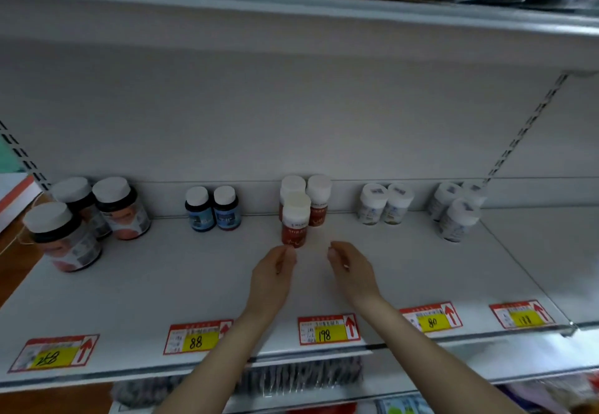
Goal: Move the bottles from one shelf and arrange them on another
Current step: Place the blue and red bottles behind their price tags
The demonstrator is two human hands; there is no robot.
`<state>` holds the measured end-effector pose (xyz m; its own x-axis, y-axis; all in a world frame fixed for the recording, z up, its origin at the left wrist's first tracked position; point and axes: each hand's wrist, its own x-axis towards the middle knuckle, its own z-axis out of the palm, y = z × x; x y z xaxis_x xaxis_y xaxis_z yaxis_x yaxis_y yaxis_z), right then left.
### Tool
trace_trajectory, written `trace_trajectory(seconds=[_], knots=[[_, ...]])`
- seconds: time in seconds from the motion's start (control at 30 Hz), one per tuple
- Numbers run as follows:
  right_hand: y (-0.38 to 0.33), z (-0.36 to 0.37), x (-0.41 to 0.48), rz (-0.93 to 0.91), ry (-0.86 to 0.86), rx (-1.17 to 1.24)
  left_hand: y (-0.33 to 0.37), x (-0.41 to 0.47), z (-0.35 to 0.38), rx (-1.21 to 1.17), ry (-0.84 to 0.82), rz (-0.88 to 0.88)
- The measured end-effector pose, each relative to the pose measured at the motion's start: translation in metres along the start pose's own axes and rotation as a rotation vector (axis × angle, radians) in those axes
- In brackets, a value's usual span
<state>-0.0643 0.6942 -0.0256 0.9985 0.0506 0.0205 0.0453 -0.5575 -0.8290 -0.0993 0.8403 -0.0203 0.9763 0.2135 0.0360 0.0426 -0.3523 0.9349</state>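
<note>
**Flagging a knock-over risk at the red bottle cluster**

Obs: the front red bottle stands upright on the white shelf at centre frame. It is just ahead of two more red bottles that stand against the back wall. The three are packed close, and I cannot tell whether they touch.

Hands: the left hand and right hand sit just below that bottle in the frame, one on each side. Both are empty, with fingers loosely curled, roughly half open. The left fingertips lie just beside the bottle's base, but blur hides whether they touch it. The right hand is apart from it.

Judgement: this reads as a bottle being set or straightened above the 198 price tag.

Risks from here:
1. The bottle looks tall for its base. A brush from the left fingertips could tip it back into the pair behind and topple all three.
2. A one-sided push would skid it out of line with the tag. A grip from both sides would be safer.
3. The blue bottles at centre left and the white bottles at centre right stand well apart from the hands, so a forearm strike there seems unlikely.
</note>
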Motion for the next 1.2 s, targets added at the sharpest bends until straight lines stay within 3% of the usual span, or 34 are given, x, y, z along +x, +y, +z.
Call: trace_trajectory(seconds=[0.43,0.87,1.03,1.2], knots=[[0.055,-0.137,-0.042,-0.011,0.232,-0.01,0.085,-0.031,0.121,-0.083,-0.154,0.081],[0.202,-0.423,-0.141,0.088,0.558,0.025,0.226,-0.128,0.393,-0.146,-0.462,0.337],[0.254,-0.511,-0.178,0.162,0.744,0.05,0.27,-0.153,0.485,-0.127,-0.626,0.399],[0.311,-0.563,-0.19,0.248,0.825,0.063,0.29,-0.159,0.572,-0.074,-0.767,0.419]])
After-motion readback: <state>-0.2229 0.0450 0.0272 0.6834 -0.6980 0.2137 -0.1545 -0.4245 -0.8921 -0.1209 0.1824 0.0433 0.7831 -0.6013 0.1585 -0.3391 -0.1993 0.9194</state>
